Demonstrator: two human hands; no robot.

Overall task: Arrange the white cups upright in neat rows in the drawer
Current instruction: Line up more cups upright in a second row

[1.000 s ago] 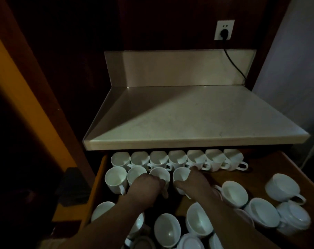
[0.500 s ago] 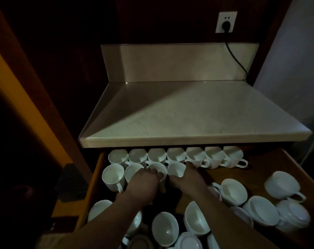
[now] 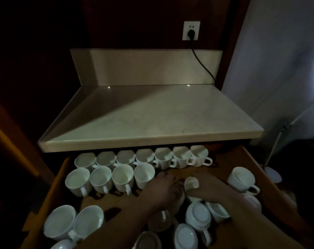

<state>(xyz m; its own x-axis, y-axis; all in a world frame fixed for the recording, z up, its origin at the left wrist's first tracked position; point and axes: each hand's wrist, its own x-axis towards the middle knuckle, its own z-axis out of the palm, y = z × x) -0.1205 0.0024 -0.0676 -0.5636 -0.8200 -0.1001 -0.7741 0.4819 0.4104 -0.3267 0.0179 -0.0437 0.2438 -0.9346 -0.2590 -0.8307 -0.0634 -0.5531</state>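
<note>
beneath the counter point(image 3: 152, 121) edge, seven upright white cups point(image 3: 143, 156) fill the back row of the drawer point(image 3: 242, 159), four the second; one cup point(image 3: 191, 183) sits between left hand point(image 3: 164, 192) and right hand point(image 3: 211, 188), finger grips too dark to tell.

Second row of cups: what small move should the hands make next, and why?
Probably set the tilted cup between the left hand and right hand upright next to the second row's fourth cup. That row has four cups, the back row seven, and no cup stands right of the fourth. The right hand seems to hold the tilted cup.
</note>
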